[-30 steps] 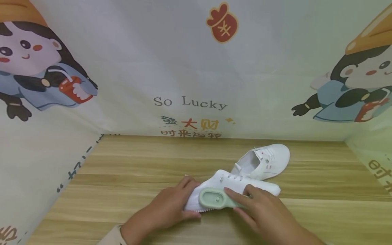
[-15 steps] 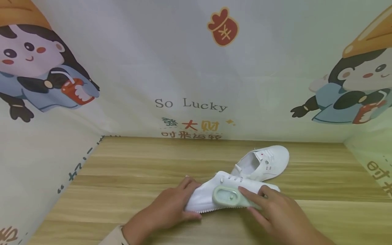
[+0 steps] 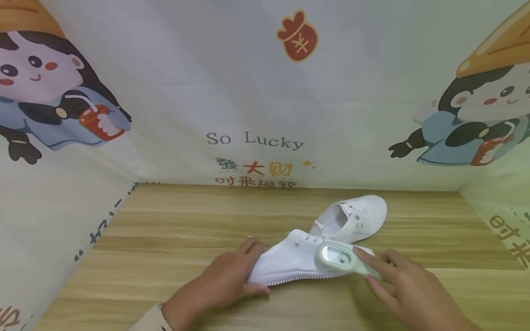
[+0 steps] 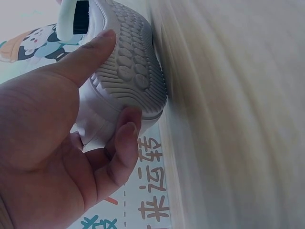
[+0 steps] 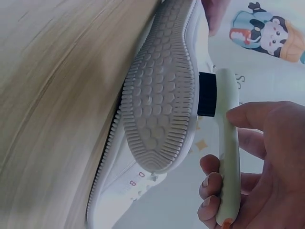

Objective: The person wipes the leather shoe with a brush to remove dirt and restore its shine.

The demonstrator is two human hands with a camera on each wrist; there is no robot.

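Note:
My left hand (image 3: 227, 273) grips a white lace-up canvas shoe (image 3: 281, 264) by its heel. The shoe lies on its side, and its ridged sole (image 4: 131, 52) faces me. In my right hand (image 3: 407, 285) is a pale green brush (image 3: 336, 256), held by its handle with the index finger stretched along it. Dark bristles (image 5: 207, 94) touch the shoe's upper side near the toe, as the right wrist view shows. Behind lies a second white shoe (image 3: 370, 216), upright with its toe to the right and partly hidden by the first.
Both shoes rest on a wood-grain tabletop (image 3: 174, 216). A pale printed cloth (image 3: 198, 92) with cartoon figures and lettering stands at the back and along both sides. The back cloth is close behind the second shoe.
The brush has slid to the right along the shoe's side, from near the heel towards the toe, with my right hand. My left hand and both shoes stay nearly in place.

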